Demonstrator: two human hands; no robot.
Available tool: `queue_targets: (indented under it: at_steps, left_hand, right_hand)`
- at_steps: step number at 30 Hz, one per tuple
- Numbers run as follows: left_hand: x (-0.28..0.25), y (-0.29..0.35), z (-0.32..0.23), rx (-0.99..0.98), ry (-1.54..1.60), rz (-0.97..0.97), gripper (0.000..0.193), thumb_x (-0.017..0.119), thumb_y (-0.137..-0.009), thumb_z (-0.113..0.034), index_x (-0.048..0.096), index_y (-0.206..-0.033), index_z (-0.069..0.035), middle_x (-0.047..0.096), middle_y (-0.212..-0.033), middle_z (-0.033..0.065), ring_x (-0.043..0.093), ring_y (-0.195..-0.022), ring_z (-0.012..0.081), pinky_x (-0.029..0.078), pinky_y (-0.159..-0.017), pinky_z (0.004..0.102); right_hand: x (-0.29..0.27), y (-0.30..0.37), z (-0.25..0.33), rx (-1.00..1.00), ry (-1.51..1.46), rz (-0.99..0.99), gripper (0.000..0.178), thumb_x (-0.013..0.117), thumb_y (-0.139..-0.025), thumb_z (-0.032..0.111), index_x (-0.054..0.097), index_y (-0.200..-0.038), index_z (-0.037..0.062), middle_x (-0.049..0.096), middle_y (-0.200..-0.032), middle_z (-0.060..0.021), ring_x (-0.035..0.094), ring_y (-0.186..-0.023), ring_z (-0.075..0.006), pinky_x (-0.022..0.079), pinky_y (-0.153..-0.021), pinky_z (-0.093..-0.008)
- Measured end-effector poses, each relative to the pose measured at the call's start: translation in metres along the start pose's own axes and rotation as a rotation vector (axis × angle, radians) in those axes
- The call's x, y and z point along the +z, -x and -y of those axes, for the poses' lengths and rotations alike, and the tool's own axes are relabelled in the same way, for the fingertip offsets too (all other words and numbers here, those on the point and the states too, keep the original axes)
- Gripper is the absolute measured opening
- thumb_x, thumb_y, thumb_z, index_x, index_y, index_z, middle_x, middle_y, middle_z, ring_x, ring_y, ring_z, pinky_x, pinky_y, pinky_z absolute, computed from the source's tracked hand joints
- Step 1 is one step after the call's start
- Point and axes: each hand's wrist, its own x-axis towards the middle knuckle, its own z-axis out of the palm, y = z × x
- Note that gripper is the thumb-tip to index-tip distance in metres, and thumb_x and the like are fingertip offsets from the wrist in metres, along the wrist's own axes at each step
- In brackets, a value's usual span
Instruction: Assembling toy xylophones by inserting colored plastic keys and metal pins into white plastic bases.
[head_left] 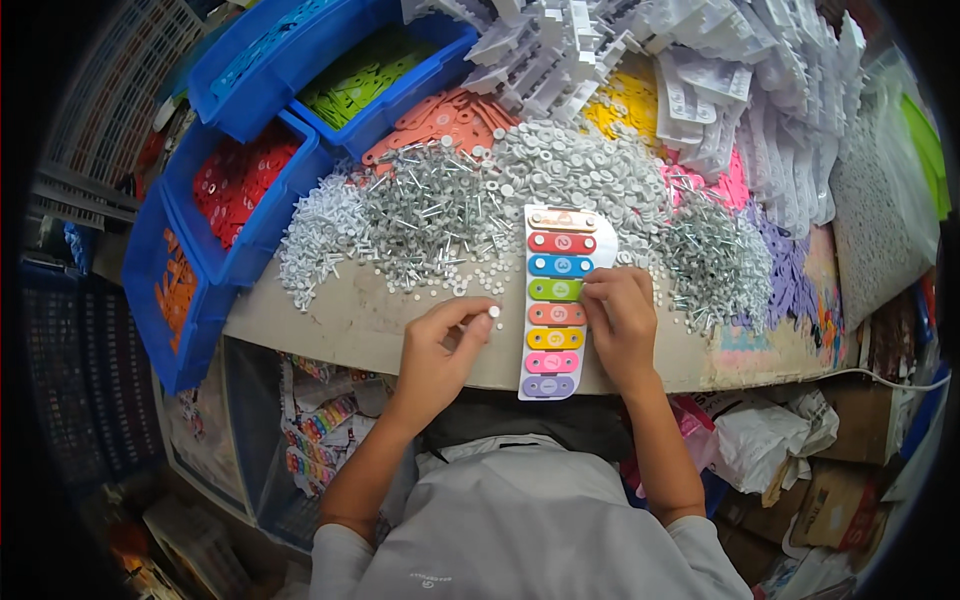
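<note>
Xylophone [556, 314] runs lengthwise away from me, right of my left hand [436, 342], pinching a cap [494, 312]; right hand [624, 314] nearer, grip unclear.

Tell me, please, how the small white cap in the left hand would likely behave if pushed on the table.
The small white cap is probably very light, being tiny beside the left hand. Its round outline suggests it might roll on edge. Lying flat, it would likely slide rather than tip, as similar pieces in the white pile look button-like.
</note>
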Motion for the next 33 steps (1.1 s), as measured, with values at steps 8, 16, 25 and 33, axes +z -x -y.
queue_targets:
  at_steps: [8, 16, 25, 33]
  left_hand:
    - [0.021, -0.041, 0.003, -0.182, 0.353, 0.233, 0.024, 0.065, -0.096, -0.007, 0.067, -0.117, 0.006, 0.072, -0.089, 0.0099, 0.062, -0.072, 0.0067, 0.048, -0.049, 0.0194]
    - [0.024, -0.062, 0.01, -0.28, 0.511, 0.33, 0.015, 0.067, -0.097, -0.01, 0.069, -0.105, 0.003, 0.072, -0.08, 0.0087, 0.058, -0.06, 0.0053, 0.045, -0.048, 0.0182]
    - [0.03, -0.07, 0.02, -0.187, 0.149, 0.268, 0.033, 0.073, -0.094, -0.021, 0.055, -0.114, -0.003, 0.058, -0.062, -0.0029, 0.048, -0.052, 0.0027, 0.029, -0.045, 0.0197]
    - [0.028, -0.094, 0.02, -0.383, 0.299, 0.585, 0.035, 0.071, -0.094, -0.02, 0.054, -0.117, 0.0, 0.062, -0.074, -0.0003, 0.052, -0.059, 0.0031, 0.036, -0.05, 0.0205]
  right_hand:
    - [-0.002, 0.004, -0.006, 0.779, -0.562, 0.111, 0.022, 0.07, -0.096, 0.018, 0.054, -0.087, 0.0058, 0.056, -0.066, 0.0026, 0.048, -0.055, -0.0033, 0.034, -0.049, -0.0217]
    - [-0.016, -0.01, -0.004, 0.991, -0.751, 0.217, 0.03, 0.073, -0.094, 0.025, 0.047, -0.092, 0.0092, 0.054, -0.061, 0.0014, 0.048, -0.044, -0.0077, 0.032, -0.039, -0.0221]
    - [-0.021, -0.015, -0.008, 1.025, -0.712, 0.412, 0.029, 0.069, -0.096, 0.034, 0.061, -0.095, 0.0064, 0.06, -0.065, 0.0001, 0.057, -0.046, -0.0093, 0.034, -0.04, -0.0207]
    - [-0.013, -0.013, -0.01, 1.039, -0.804, 0.402, 0.024, 0.065, -0.098, 0.028, 0.061, -0.103, 0.0047, 0.064, -0.071, -0.0006, 0.061, -0.051, -0.0103, 0.039, -0.044, -0.0209]
